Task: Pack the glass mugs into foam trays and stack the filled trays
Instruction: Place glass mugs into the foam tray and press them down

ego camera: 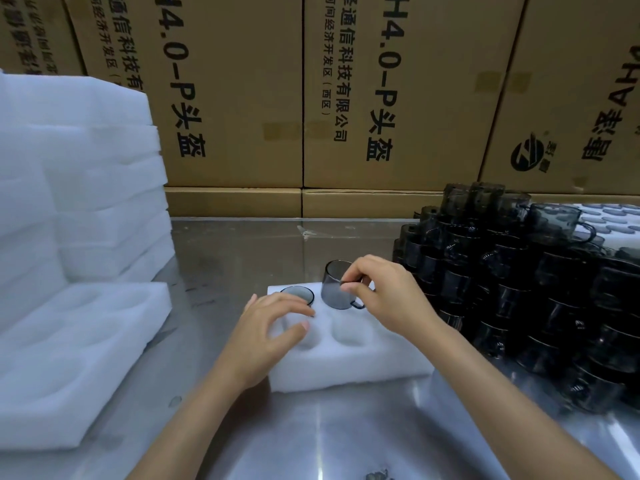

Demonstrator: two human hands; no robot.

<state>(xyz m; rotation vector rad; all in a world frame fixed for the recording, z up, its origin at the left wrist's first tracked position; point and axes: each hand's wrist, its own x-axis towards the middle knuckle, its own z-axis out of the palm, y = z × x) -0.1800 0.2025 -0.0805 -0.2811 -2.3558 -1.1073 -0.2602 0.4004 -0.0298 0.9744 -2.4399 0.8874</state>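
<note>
Cardboard cartons (398, 91) stand beyond both hands. The steel table (311, 438) lies beneath the hands. A stack of foam trays (79, 174) stands well left of the left hand (273, 327). Stacked smoked-glass mugs (540, 289) sit just right of the right hand (384, 292). The working foam tray (353, 362) lies directly under both hands. Right grip: fingers pinch the tilted glass mug (337, 285) at its handle, above a far-right pocket. Left grip: open, fingers loosely spread, fingertips touching the seated mug (298, 294) in the far-left pocket.
</note>
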